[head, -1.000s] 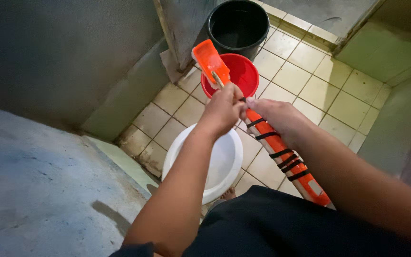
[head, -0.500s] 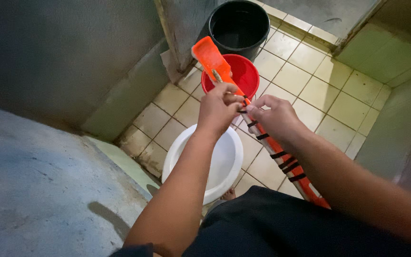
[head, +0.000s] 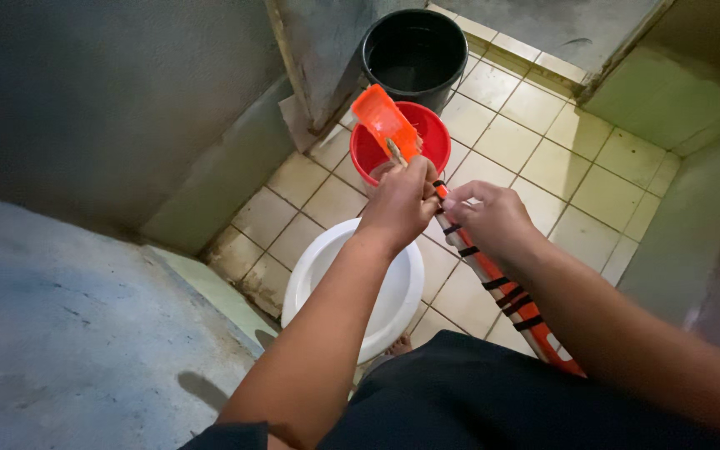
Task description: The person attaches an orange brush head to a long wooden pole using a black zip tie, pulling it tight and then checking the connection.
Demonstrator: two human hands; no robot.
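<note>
An orange long-handled tool with a flat scoop-like head (head: 381, 118) and black bands round its handle (head: 502, 287) slants from my lap up over a red bucket (head: 431, 133). My left hand (head: 400, 204) is closed round the handle just below the head. My right hand (head: 487, 218) pinches the handle right beside it, fingertips at a black band. A thin stick-like piece pokes out above my left hand against the orange head.
A white bucket (head: 327, 267) stands under my left forearm on beige floor tiles (head: 577, 179). A black bucket (head: 414, 54) sits behind the red one beside a grey wall corner (head: 318, 58). A grey concrete ledge (head: 52, 350) fills the left foreground.
My right hand slid up the handle toward my left hand. The orange head has shifted slightly; both hands stay on the handle.
</note>
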